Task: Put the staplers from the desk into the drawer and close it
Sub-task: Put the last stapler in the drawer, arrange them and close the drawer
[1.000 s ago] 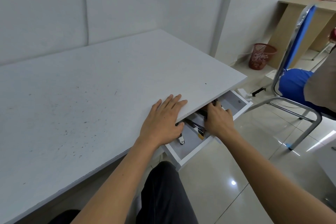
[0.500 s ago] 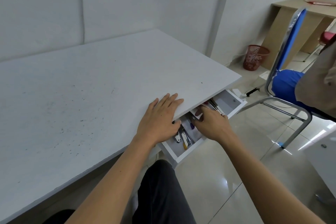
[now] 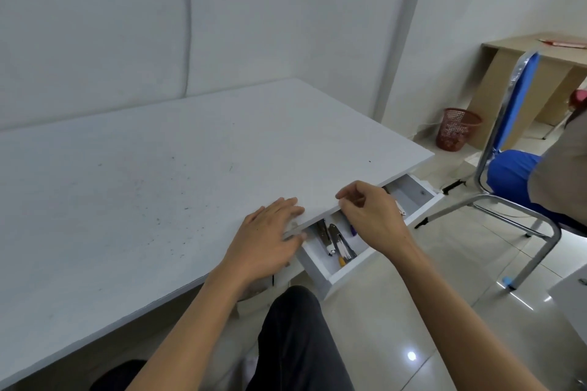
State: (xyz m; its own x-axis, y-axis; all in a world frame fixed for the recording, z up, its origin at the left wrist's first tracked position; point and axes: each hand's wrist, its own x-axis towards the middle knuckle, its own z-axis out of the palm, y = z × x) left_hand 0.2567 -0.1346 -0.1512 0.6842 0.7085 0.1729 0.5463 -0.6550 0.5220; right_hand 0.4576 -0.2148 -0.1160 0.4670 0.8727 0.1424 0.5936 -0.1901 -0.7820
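Observation:
The white drawer (image 3: 349, 273) under the desk's near right edge stands pulled out. Inside it lie several staplers (image 3: 333, 240), dark with metal parts, partly hidden by the desktop and my right hand. My left hand (image 3: 266, 241) rests flat on the white desk (image 3: 158, 184) at its edge, fingers apart, thumb over the rim. Raised above the drawer, my right hand (image 3: 371, 219) has its fingers loosely curled at the desk's edge and holds nothing that I can see.
A blue chair (image 3: 514, 149) with a metal frame stands to the right, with a seated person's side on it. A red mesh bin (image 3: 455, 128) and a wooden desk (image 3: 524, 79) are by the far wall. My dark-trousered leg (image 3: 295, 343) is below the drawer.
My right hand has come up out of the drawer to the desk's edge. The staplers it covered now show. My left hand has stayed flat on the desk.

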